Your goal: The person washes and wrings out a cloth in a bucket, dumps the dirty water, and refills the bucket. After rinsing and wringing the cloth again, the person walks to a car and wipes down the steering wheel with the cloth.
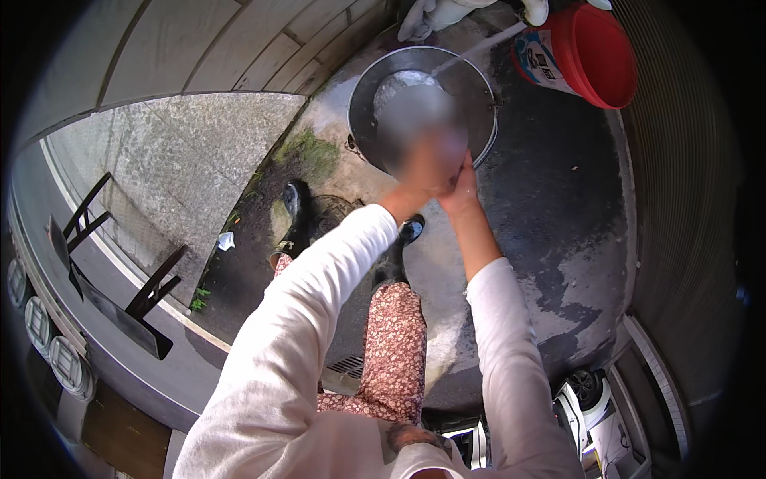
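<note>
My two hands are close together over the near rim of a round metal bucket (359, 90). A stream of water (479, 48) falls into it from a white spout (535, 11), and frothy water (392, 90) shows inside. A blurred patch hides most of my left hand (414, 190), down to the wrist. My right hand (462, 190) is at the right edge of that patch, fingers partly visible and curled upward. Whether either hand holds something is hidden by the blur.
A red plastic bucket (604, 60) with a printed label tilts at upper right, near a corrugated wall (676, 179). My black rubber boots (392, 257) stand on wet concrete by a round drain cover (329, 212). A floor grate (347, 366) and a scrap of litter (226, 240) lie nearby.
</note>
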### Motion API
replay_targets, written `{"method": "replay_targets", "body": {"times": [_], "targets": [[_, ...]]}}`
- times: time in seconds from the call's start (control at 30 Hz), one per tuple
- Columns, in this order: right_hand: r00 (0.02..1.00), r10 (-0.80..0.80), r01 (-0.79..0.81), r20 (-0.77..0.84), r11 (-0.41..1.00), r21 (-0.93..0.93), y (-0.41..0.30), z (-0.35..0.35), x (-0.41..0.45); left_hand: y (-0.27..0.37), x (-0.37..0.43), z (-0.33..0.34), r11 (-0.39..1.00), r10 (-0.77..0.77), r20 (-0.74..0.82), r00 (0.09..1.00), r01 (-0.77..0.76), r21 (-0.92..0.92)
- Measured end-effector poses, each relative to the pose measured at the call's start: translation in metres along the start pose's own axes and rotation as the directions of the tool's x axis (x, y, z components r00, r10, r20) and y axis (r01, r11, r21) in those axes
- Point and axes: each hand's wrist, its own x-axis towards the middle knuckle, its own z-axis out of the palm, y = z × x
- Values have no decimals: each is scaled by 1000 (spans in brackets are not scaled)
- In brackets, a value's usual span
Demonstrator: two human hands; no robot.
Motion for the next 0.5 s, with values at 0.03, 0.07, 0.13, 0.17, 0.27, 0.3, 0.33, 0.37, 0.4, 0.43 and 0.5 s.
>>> {"method": "replay_targets", "body": {"times": [0.03, 0.07, 0.13, 0.17, 0.27, 0.3, 0.33, 0.37, 0.4, 0.43, 0.5], "targets": [[998, 24, -26, 62, 999, 38, 2, 3, -1, 13, -3, 7, 999, -28, -52, 998, 27, -27], [990, 52, -65, 135, 994, 93, 6, 7, -7, 26, -9, 14, 997, -59, -104, 993, 54, -55], [945, 91, -167, 313, 959, 228, 3, 11, -22, 41, -21, 19, 985, -148, -44, 988, 144, -90], [908, 93, -221, 409, 934, 279, -6, 13, -32, 50, -26, 21, 965, -224, 21, 974, 225, -133], [772, 92, -382, 629, 857, 345, -20, 12, -48, 81, -41, 15, 959, -231, 105, 967, 245, -143], [738, 97, -424, 668, 836, 347, -20, 10, -47, 84, -42, 15, 956, -244, 86, 966, 255, -148], [695, 104, -473, 711, 811, 344, -19, 7, -42, 85, -41, 13, 955, -244, 90, 965, 256, -153], [650, 109, -518, 752, 787, 334, -21, 4, -38, 85, -36, 8, 988, -141, 86, 986, 135, 77], [738, 123, -406, 663, 867, 290, -13, 10, -36, 76, -32, 2, 949, -44, 104, 994, 9, 315], [817, 118, -290, 564, 930, 226, -5, 15, -33, 62, -24, -2, 946, -75, 87, 993, 43, 321], [929, 60, -77, 364, 996, 34, 12, 35, -29, 25, 0, -14, 894, -275, -30, 961, 267, 359]]}}
